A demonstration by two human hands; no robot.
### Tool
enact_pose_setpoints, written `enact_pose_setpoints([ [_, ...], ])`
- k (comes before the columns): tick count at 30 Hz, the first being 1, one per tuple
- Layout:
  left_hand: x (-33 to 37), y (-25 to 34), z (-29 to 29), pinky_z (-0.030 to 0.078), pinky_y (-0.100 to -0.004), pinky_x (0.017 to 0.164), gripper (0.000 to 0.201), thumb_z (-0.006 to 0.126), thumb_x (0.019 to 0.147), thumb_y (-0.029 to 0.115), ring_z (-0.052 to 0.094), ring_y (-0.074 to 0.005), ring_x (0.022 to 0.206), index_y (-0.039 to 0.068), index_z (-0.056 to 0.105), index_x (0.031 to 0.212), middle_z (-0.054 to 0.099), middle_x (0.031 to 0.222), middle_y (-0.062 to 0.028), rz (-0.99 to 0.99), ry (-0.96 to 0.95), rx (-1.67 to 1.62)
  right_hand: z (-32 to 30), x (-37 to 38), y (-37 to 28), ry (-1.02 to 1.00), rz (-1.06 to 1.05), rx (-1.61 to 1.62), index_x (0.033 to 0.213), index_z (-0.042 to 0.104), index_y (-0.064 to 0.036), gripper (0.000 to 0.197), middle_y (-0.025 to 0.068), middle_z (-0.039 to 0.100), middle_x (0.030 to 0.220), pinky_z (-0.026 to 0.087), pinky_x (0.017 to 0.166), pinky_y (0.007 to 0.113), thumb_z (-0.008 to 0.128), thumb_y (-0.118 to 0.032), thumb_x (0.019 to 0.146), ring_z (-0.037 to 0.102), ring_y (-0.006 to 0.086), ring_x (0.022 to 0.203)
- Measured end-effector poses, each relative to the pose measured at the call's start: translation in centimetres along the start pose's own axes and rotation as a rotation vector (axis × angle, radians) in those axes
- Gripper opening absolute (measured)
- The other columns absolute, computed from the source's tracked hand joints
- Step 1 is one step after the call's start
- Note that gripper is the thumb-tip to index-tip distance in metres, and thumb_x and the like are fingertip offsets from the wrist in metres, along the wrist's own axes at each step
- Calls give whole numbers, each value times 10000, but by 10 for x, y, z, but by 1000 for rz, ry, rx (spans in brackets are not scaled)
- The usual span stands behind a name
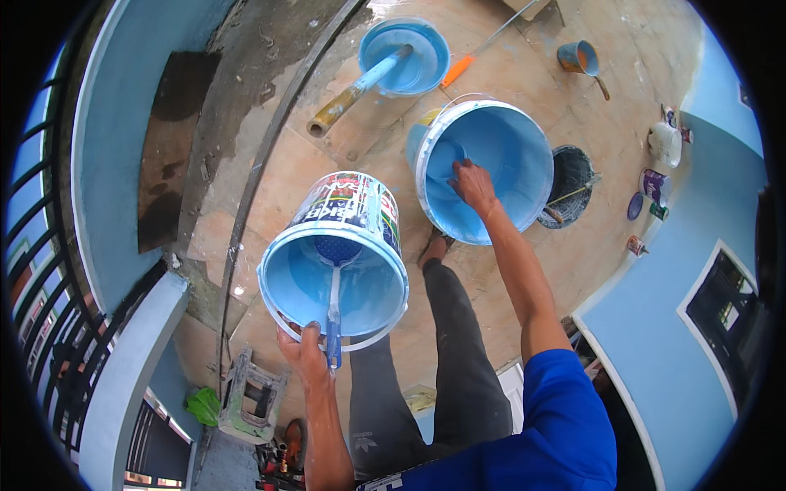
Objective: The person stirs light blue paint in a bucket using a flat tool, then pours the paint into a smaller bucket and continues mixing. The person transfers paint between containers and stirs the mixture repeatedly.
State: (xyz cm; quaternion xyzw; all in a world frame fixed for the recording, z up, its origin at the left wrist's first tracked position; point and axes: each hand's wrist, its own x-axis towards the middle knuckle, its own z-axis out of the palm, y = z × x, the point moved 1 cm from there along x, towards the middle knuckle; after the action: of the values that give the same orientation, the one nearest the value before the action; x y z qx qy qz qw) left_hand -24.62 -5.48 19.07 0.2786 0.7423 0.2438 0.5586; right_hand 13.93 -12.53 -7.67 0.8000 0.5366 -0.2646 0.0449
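My left hand [305, 353] grips the lower rim of a printed paint bucket [282, 282] tilted toward me, with light blue paint coating its inside. A blue long-handled strainer [334, 315] lies in that bucket, its dark bowl inside and its handle over the rim by my thumb. My right hand [473, 184] reaches into a larger white-rimmed bucket [516, 155], also coated light blue. Its fingers are closed on the edge of a small round paint-covered cup [444, 158]; the paint partly hides the cup's shape.
Beyond stands a blue basin [404, 33] with a paint-covered pole [352, 100] across it. An orange-handled tool [457, 71], a small paint pot [578, 57] and a dark bucket [571, 176] are nearby. Several containers line the right wall. A concrete block [252, 397] sits at lower left.
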Motion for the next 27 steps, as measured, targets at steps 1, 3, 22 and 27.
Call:
enact_pose_setpoints([
  [1, -2, 5, 3, 504, -294, 780, 508, 574, 830, 5, 603, -165, 945, -43, 507, 1330, 607, 1143, -95, 11, -3, 31, -10, -12, 3, 34, 7, 77, 994, 682, -74, 180, 172, 682, 971, 573, 705, 461, 723, -205, 878, 708, 367, 843],
  [3, -3, 24, 19, 511, -286, 787, 512, 566, 828, -8, 612, -166, 951, -50, 509, 1335, 613, 1154, -101, 32, -24, 90, -25, -42, 12, 127, 26, 214, 999, 653, -64, 230, 166, 662, 939, 552, 680, 476, 755, -218, 862, 686, 384, 808],
  [22, 9, 43, 126, 545, -340, 756, 261, 609, 775, 16, 654, -201, 856, -89, 601, 1014, 687, 956, -146, 351, -279, 228, -285, -236, -11, 455, -241, 226, 920, 638, -70, 327, 66, 554, 819, 480, 597, 363, 891, -141, 725, 592, 230, 706],
  [27, -7, 56, 139, 530, -345, 707, 237, 634, 770, 50, 629, -184, 729, -49, 607, 984, 666, 814, -129, 494, -247, 322, -348, -228, -37, 285, -417, 110, 873, 596, -84, 327, 63, 533, 813, 501, 613, 365, 873, -149, 711, 597, 239, 714],
])
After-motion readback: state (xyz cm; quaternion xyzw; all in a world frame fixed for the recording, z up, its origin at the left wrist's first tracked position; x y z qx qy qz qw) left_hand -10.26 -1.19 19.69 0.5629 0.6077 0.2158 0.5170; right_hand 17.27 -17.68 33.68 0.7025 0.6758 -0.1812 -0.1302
